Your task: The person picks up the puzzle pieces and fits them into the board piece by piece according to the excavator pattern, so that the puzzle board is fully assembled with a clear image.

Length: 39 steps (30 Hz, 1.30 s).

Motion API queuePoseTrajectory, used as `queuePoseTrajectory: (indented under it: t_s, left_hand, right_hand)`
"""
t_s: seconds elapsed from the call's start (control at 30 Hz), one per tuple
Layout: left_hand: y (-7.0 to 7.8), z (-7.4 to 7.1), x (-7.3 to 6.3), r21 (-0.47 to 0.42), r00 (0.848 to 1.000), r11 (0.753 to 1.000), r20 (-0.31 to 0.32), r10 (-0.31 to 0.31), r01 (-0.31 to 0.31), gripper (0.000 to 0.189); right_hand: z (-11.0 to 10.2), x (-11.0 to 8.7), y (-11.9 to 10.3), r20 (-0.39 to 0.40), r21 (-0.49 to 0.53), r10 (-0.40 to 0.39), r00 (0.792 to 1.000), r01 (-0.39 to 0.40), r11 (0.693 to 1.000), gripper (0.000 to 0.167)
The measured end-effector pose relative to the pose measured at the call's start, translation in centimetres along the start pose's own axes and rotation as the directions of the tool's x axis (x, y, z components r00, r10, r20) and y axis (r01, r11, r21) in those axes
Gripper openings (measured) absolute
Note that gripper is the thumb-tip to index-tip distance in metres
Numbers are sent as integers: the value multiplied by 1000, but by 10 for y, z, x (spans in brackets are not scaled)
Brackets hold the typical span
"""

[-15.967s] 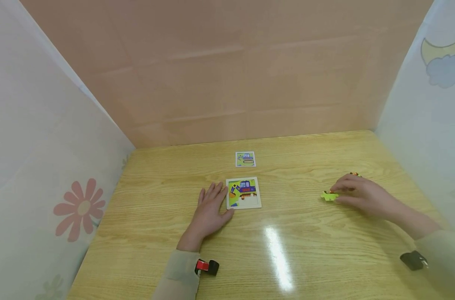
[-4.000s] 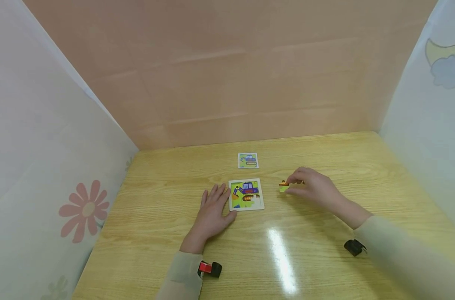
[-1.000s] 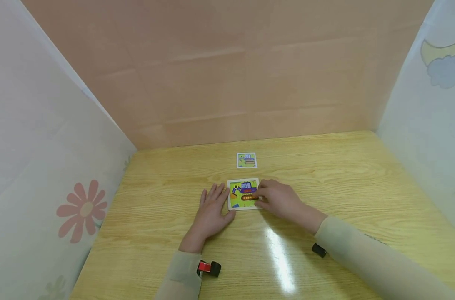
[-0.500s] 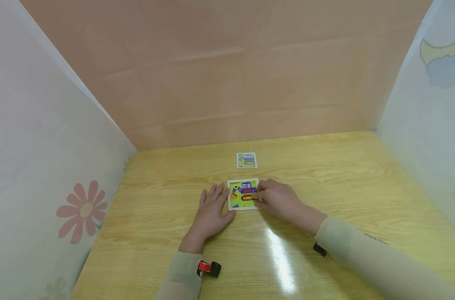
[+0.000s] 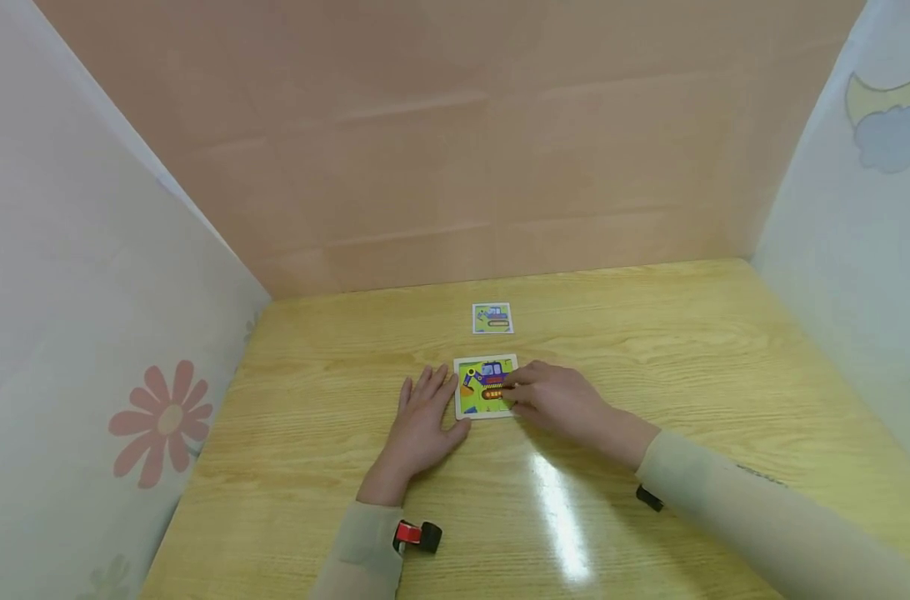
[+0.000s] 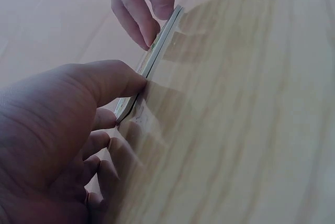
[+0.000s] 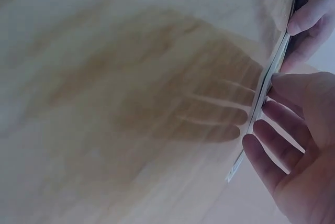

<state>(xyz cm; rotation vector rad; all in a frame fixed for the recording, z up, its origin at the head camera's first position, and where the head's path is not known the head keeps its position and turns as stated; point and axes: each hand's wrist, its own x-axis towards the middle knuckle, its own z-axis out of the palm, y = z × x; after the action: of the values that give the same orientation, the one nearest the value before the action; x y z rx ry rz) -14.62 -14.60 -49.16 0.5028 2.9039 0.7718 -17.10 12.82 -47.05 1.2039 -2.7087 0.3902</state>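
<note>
A square jigsaw puzzle (image 5: 479,408) in a pale frame lies flat on the table, its picture a blue excavator on green. My left hand (image 5: 419,429) lies against its left side, fingers extended along the edge and thumb at the near-left corner; the left wrist view has this thumb (image 6: 118,80) touching the rim. From the right, my right hand (image 5: 563,404) reaches over the puzzle. Its thumb and fingertips are on a puzzle piece at the lower right of the picture, by the end of the orange track. They hide most of that piece. In the right wrist view the thumb (image 7: 293,85) meets the board.
Behind the puzzle lies a small picture card (image 5: 492,318) with the same excavator. The wooden table (image 5: 650,325) is bounded by a pinkish cloth (image 5: 425,167) at the back and pale printed cloths at both sides.
Over the sequence the right hand brought puzzle pieces from the right to the frame, and the lower picture filled in. Lately its fingertips have shifted only slightly there. The left hand has stayed put.
</note>
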Motion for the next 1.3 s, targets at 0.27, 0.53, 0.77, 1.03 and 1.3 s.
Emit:
queuePoseTrajectory:
  t_s: [0.27, 0.53, 0.77, 1.03, 1.3]
  left_hand:
    - [-2, 2, -1, 6, 1000, 1000, -3, 10, -10, 76]
    - [-1, 2, -3, 4, 1000, 1000, -1, 8, -8, 77]
    - [0, 2, -3, 10, 1000, 1000, -2, -1, 1, 77]
    - [4, 4, -3, 9, 1000, 1000, 10, 2, -2, 77]
    - [2, 7, -3, 21, 1000, 1000, 13, 2, -2, 78]
  right_hand:
    - [-2, -6, 3, 12, -71, -133, 991, 134, 988, 33]
    - [-3, -7, 0, 85, -150, -150, 985, 162, 975, 34]
    - [-4, -11, 5, 86, -56, -152, 985, 157, 986, 37]
    - [-1, -27, 18, 30, 15, -171, 985, 170, 985, 39]
    - [0, -32, 19, 47, 20, -161, 986, 160, 987, 41]
